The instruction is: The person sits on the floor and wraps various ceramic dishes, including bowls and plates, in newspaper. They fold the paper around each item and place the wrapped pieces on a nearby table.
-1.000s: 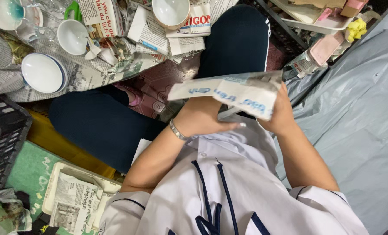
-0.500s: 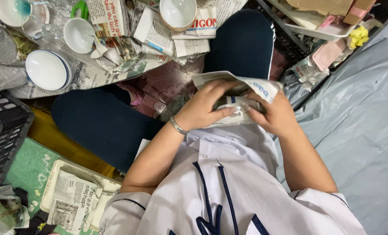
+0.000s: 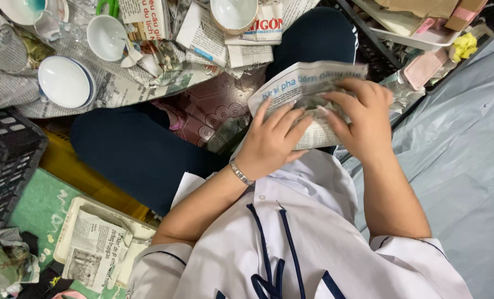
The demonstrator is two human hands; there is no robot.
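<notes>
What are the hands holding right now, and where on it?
Both hands grip a newspaper-wrapped bundle: the left hand on its near left side, the right hand over its right side. What is inside cannot be told.

White bowls (image 3: 65, 82), navy trousers (image 3: 141, 155), white navy-striped shirt (image 3: 291, 243).

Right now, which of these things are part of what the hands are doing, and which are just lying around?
In hand:
- left hand and right hand, both pressing on the folded sheet of printed newspaper

Lying about:
- white ceramic bowl with blue rim
- small white bowl
- black plastic crate
- pink rectangular lid
- yellow crumpled lump
</notes>
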